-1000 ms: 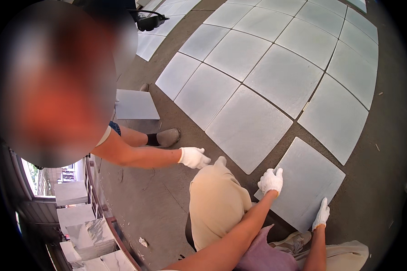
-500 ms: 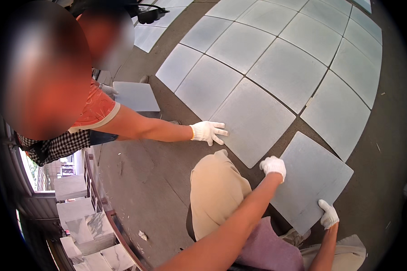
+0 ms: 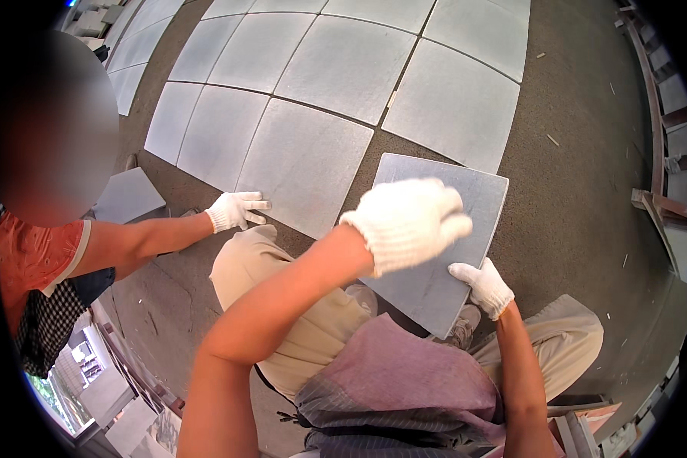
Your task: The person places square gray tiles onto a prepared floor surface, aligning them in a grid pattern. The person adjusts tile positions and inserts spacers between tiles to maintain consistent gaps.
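A grey square tile (image 3: 427, 294) is in front of me, its far corner close to the rows of laid tiles. My right hand (image 3: 490, 288), in a white knitted glove, grips its right edge with the thumb on top and the fingers underneath. Above the tile's left part is my left hand (image 3: 408, 225), gloved alike and raised toward me, thumb apart from the fingers; nothing shows in it. It hides part of the tile. To the left, a co-worker's gloved hand (image 3: 239, 210) rests at the near edge of a laid tile (image 3: 305, 164).
Several grey tiles (image 3: 343, 65) lie in rows on the brown floor (image 3: 565, 183). Another tile (image 3: 130, 195) is beside the co-worker (image 3: 46, 259) at left. Wooden rails (image 3: 649, 99) run along the right, and stacked slabs (image 3: 130, 420) stand at lower left.
My left hand has left the tile's left corner and risen above it. My view has swung right, so the laid tiles and co-worker appear farther left. My right hand still holds the tile's edge.
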A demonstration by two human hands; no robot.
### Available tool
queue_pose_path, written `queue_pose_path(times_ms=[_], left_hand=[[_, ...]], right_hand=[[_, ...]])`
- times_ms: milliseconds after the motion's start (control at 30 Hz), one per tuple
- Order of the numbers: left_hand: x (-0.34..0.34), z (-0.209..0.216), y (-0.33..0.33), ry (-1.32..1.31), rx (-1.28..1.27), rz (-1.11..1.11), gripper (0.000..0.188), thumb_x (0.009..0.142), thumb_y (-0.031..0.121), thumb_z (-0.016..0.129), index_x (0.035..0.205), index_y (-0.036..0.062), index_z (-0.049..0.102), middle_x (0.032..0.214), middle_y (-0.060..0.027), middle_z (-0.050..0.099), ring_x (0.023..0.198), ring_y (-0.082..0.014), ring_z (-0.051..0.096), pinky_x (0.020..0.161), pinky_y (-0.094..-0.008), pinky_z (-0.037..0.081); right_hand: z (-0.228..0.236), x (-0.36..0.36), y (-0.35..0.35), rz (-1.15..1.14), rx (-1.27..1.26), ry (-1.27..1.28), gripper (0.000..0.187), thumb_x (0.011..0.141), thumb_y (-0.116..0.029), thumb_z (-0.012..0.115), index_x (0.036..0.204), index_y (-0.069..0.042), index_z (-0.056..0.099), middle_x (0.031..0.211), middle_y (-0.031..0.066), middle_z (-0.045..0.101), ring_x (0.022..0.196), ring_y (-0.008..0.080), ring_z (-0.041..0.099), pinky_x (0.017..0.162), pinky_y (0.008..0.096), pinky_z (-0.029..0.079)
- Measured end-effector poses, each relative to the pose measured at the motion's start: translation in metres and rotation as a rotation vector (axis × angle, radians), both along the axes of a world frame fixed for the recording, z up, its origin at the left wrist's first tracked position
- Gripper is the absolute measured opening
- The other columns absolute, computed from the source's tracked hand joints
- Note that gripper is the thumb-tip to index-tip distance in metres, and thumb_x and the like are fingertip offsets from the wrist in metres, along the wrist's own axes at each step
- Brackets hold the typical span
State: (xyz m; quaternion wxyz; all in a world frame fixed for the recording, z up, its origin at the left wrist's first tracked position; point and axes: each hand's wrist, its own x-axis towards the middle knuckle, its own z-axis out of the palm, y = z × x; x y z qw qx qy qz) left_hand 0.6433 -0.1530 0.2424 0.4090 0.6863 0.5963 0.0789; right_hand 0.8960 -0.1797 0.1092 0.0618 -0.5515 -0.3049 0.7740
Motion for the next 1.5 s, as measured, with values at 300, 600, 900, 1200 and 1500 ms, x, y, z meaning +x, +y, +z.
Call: queue_pose_path(times_ms=[300,600,900,1200,1500], left_hand=[[-0.001,0.005,-0.032,0.258,-0.251,-0.275,0.041,0.094,0.037,0.048,0.089,0.0002,0.067,0.092,-0.0189,0.064,0.087,-0.0348,0.065,0.073,-0.0451,0.054],[-0.001,-0.022,-0.032,0.313,-0.240,-0.307,0.037,0.091,0.032,0.049,0.087,0.0006,0.070,0.093,-0.0196,0.067,0.089,-0.0338,0.066,0.076,-0.0458,0.053],[-0.004,-0.012,-0.024,0.305,-0.265,-0.245,0.040,0.092,0.034,0.050,0.091,-0.0004,0.071,0.097,-0.0196,0.067,0.092,-0.0338,0.067,0.075,-0.0452,0.054],[-0.013,0.001,-0.012,0.240,-0.043,-0.061,0.037,0.091,0.036,0.054,0.094,0.0020,0.068,0.096,-0.0181,0.066,0.093,-0.0334,0.065,0.078,-0.0463,0.053],[-0.041,0.023,-0.006,0.097,0.119,0.168,0.033,0.092,0.034,0.051,0.104,0.0062,0.065,0.100,-0.0141,0.063,0.098,-0.0327,0.060,0.084,-0.0445,0.050]], right_hand=[[0.080,-0.012,0.016,-0.142,0.060,-0.069,0.046,0.080,-0.015,0.064,0.119,0.009,0.057,0.107,0.0141,0.066,0.092,0.0239,0.065,0.082,0.0369,0.053],[0.053,0.114,0.075,-0.982,0.237,0.160,0.044,0.087,-0.010,0.067,0.126,0.002,0.050,0.120,0.0179,0.060,0.110,0.0310,0.060,0.098,0.0455,0.051],[-0.089,0.238,0.141,-1.637,0.252,0.569,0.041,0.100,-0.008,0.047,0.138,0.006,0.042,0.141,0.0198,0.047,0.133,0.0361,0.043,0.113,0.0507,0.038],[-0.171,0.213,0.085,-1.924,0.006,0.315,0.038,0.102,-0.018,0.045,0.131,0.006,0.051,0.133,0.0189,0.056,0.126,0.0363,0.051,0.106,0.0517,0.045],[-0.185,0.188,0.061,-1.771,0.075,0.359,0.041,0.102,-0.017,0.046,0.136,0.006,0.046,0.138,0.0138,0.054,0.126,0.0238,0.052,0.102,0.0394,0.051]])
